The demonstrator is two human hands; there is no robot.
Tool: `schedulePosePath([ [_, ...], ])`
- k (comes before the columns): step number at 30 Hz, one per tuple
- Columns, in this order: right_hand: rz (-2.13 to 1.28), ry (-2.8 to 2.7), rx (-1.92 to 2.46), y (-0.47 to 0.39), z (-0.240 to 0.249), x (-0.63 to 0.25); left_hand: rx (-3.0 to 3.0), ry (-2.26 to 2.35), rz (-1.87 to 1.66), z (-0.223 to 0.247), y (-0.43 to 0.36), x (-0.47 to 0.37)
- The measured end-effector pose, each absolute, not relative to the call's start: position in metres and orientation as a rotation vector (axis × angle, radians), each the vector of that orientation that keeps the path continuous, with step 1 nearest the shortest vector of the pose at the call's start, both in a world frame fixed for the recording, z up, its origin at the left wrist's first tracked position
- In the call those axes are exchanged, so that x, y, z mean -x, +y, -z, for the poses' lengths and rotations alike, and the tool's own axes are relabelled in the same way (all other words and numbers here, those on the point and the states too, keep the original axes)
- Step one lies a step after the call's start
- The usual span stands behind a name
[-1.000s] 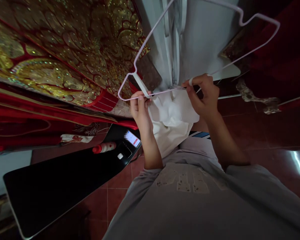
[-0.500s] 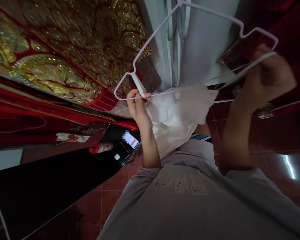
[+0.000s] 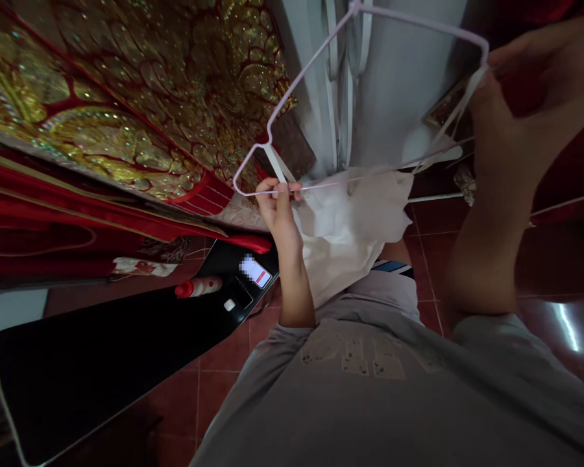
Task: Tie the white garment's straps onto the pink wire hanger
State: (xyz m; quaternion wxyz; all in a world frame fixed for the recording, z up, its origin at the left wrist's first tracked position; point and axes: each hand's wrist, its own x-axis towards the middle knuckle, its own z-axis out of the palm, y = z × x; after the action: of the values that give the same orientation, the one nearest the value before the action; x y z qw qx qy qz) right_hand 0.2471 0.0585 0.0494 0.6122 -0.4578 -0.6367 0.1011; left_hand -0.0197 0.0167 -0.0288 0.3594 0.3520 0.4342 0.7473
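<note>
A pale pink wire clothes hanger (image 3: 310, 68) is held up in front of me. The white garment (image 3: 338, 224) hangs below its lower bar, and one white strap (image 3: 275, 163) loops over the left notch. My left hand (image 3: 283, 211) is closed at the lower left of the hanger, its fingers pinching the lower bar and the base of that strap. At the right notch, my right hand (image 3: 525, 126) pinches the other strap (image 3: 457, 117) between thumb and fingers, against the hanger. Much of the hanger's right end is hidden behind that hand.
Red and gold sequinned garments (image 3: 141, 110) hang at the left. Below them, a black tabletop (image 3: 102, 350) holds a red-capped bottle (image 3: 199, 287), a lit phone (image 3: 255, 271) and a small white case (image 3: 229, 305). Grey-white panels (image 3: 394, 84) stand ahead; red tiles (image 3: 219, 395) cover the floor.
My right hand has moved inward along the hanger from its right tip to the notch, bringing the strap with it. My left hand keeps its pinch; it and the hanger shift slightly right.
</note>
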Motion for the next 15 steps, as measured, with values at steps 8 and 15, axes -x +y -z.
schedulePosePath([
  [8,0.239,-1.344,0.868,0.043,-0.026,-0.213,-0.925,1.124,-1.896,0.027,0.018,0.033],
  [15,-0.334,-2.04,0.966,0.034,-0.001,-0.172,-0.951,1.072,-1.918,0.029,0.017,0.029],
])
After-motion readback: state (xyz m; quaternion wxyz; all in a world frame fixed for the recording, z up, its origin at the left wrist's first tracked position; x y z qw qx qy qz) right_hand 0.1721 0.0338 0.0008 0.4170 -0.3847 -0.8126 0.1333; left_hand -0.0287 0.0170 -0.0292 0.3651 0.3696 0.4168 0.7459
